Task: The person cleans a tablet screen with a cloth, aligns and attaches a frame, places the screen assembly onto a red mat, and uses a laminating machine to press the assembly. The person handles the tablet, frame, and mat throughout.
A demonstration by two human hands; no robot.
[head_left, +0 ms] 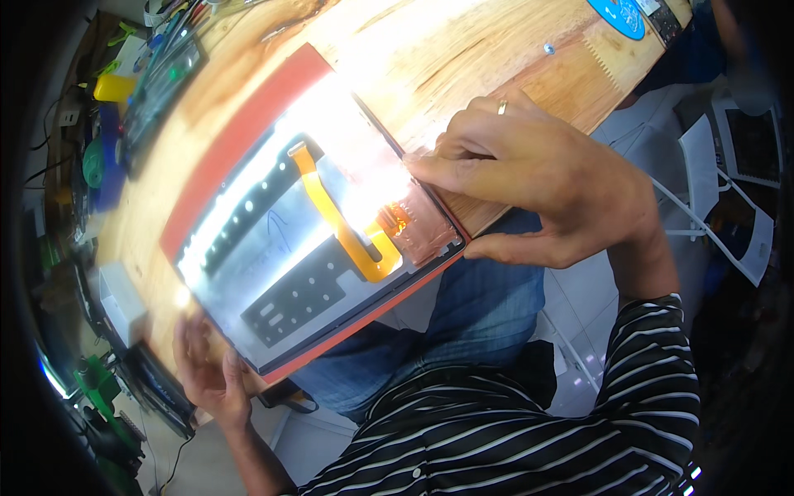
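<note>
A flat tablet-like display panel (pixel 302 285) lies back side up, with a bent orange ribbon cable (pixel 327 207) and copper foil (pixel 430 231) at its right end. Beneath it is a red flat sheet (pixel 248 120), showing along the far and near sides. My right hand (pixel 538 182), wearing a ring, grips the panel's right end, index finger on the edge and thumb by the near corner. At the panel's left end is my left hand (pixel 211 376), fingers loosely bent and thumb apart, beside the near left corner. Strong glare washes out part of the panel.
The wooden table (pixel 471 50) carries a blue round disc (pixel 620 16) at the far right. Tools and a yellow item (pixel 114 88) crowd the left, near a white box (pixel 122 296) and a green device (pixel 98 384). A white folding chair (pixel 703 182) stands right.
</note>
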